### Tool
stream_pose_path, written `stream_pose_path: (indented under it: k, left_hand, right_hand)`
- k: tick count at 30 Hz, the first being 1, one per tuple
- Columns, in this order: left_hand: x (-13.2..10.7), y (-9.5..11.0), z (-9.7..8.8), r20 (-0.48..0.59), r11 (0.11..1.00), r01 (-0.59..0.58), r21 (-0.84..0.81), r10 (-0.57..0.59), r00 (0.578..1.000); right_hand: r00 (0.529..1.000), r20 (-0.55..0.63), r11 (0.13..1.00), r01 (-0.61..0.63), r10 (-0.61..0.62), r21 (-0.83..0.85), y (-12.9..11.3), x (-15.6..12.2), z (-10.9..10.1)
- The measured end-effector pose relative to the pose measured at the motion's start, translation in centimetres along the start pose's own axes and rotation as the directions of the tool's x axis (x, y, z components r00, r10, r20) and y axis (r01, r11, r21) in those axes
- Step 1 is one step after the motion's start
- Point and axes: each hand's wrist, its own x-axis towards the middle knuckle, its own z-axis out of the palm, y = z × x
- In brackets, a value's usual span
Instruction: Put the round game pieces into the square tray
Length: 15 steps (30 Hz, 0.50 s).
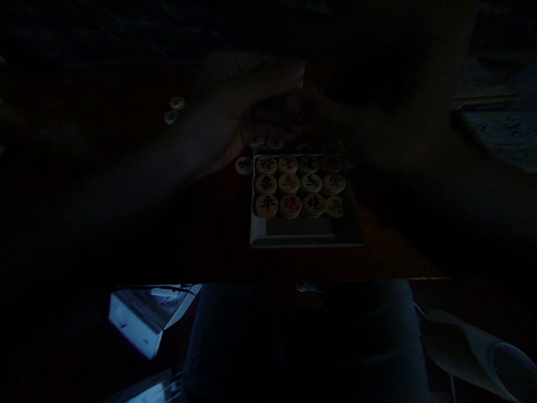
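Note:
The scene is very dark. A shallow box (308, 240) on the table holds rows of round xiangqi pieces (289, 183), marked in red and black characters. Just beyond its far edge my left hand (255, 106) is curled, its thumb stretched towards my right hand. Whatever lies within its fingers, if anything, is too dark to name. My right hand (331, 112) meets it from the other side, its fingers lost in shadow. Below my left hand several loose pieces (274, 143) lie by the box's far rim. Another piece (243, 165) lies against the left side.
Two more pieces (177, 103) lie farther left on the dark table (226, 246). The table's front edge runs above my legs (235, 336). Below it at left stands an open white box (136, 324); a pale, rounded object (465, 341) is at lower right.

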Motion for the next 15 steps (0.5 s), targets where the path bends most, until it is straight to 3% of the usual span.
stream_pose_path:
  k: [1,3,5,8,12,15]
  left_hand:
    - [0.0,0.0,0.0,0.008,1.000,-0.004,-0.006,0.004,1.000]
    - [0.0,-0.3,0.0,0.023,0.999,-0.016,-0.044,0.017,1.000]
    - [0.3,-0.7,-0.1,0.032,0.994,-0.034,-0.107,0.038,0.999]
    - [0.7,-1.2,-0.4,0.065,0.988,-0.056,-0.146,0.066,0.996]
    - [0.8,-1.5,-0.6,0.095,0.989,-0.072,-0.128,0.084,0.992]
    - [0.8,-1.5,-0.7,0.104,0.991,-0.062,-0.115,0.074,0.992]
  right_hand:
    - [0.983,0.111,0.985,0.155,-0.147,-0.072,0.4,0.1,0.0]
    - [0.921,0.225,0.921,0.356,-0.318,-0.157,1.1,0.1,-0.1]
    - [0.889,0.204,0.881,0.444,-0.411,-0.161,1.6,0.0,-0.1]
    - [0.878,0.141,0.869,0.475,-0.458,-0.137,1.6,-0.2,0.1]
    - [0.924,0.123,0.922,0.375,-0.363,-0.099,1.5,-0.4,0.3]
    - [0.929,0.132,0.933,0.355,-0.344,-0.064,1.6,-0.4,0.3]
